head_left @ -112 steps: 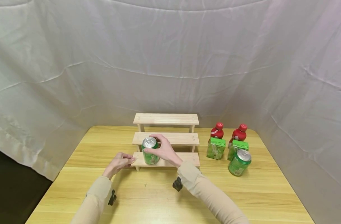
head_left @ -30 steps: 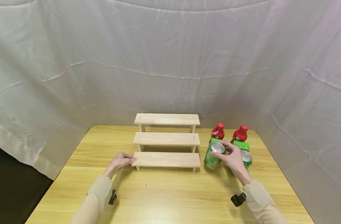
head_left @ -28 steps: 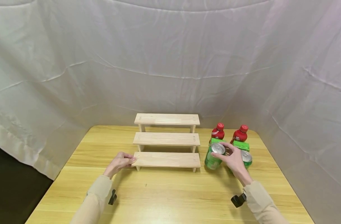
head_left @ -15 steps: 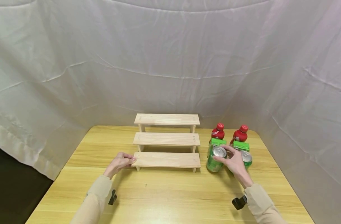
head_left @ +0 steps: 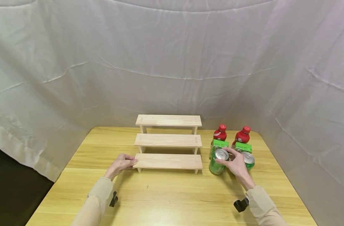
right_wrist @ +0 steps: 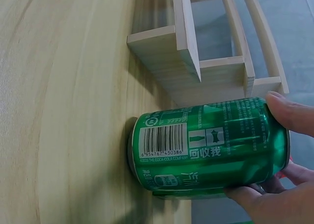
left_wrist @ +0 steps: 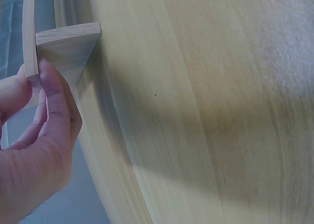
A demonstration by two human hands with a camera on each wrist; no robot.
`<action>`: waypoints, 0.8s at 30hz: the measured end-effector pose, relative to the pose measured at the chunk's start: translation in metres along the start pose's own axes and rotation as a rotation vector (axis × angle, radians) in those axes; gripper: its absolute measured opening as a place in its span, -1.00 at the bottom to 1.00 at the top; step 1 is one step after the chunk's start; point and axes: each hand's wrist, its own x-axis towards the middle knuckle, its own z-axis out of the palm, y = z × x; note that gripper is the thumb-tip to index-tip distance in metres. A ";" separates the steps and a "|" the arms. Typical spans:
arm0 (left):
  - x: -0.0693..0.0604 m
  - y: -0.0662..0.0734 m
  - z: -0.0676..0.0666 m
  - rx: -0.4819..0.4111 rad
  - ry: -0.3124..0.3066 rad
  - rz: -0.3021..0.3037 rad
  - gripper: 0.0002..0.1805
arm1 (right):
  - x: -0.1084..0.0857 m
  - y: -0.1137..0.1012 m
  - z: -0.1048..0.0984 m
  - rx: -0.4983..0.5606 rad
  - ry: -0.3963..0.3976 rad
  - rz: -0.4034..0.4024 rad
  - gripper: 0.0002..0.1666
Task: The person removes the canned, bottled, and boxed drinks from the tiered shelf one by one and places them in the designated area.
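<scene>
My right hand (head_left: 236, 163) grips a green soda can (head_left: 217, 164) near its top, thumb on one side and fingers on the other. The can stands upright at the table's right side, in front of a green drink carton (head_left: 220, 143). In the right wrist view the can (right_wrist: 206, 145) shows its barcode, and its base is at the tabletop. My left hand (head_left: 121, 164) pinches the left end of the lowest board of a three-step wooden stand (head_left: 169, 160). Thumb and fingers clasp the board's end (left_wrist: 29, 47) in the left wrist view.
Right of the held can stands a second green can (head_left: 248, 159), partly hidden by my hand. Behind are another green carton (head_left: 243, 147) and two red bottles, one left (head_left: 220, 133) and one right (head_left: 242, 135). A grey curtain (head_left: 172, 62) encloses the wooden table (head_left: 172, 201).
The held can was at the left of the stand's lowest step; my right hand has carried it right, then lowered it in front of the cartons. My left hand keeps its pinch.
</scene>
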 end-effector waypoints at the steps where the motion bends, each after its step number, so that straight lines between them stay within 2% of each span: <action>1: 0.000 0.000 0.000 -0.002 0.000 -0.002 -0.65 | 0.000 0.000 0.000 0.004 -0.002 0.003 -0.18; 11: -0.001 0.001 0.000 0.009 -0.005 0.006 -0.58 | 0.001 0.004 -0.003 0.037 -0.048 0.009 -0.15; 19: -0.001 0.000 0.002 -0.016 -0.009 0.013 -0.72 | 0.002 0.009 -0.005 0.051 -0.062 -0.008 -0.17; 24: -0.002 0.000 0.003 -0.002 -0.005 0.015 -0.70 | 0.003 0.011 -0.005 0.068 -0.072 -0.009 -0.16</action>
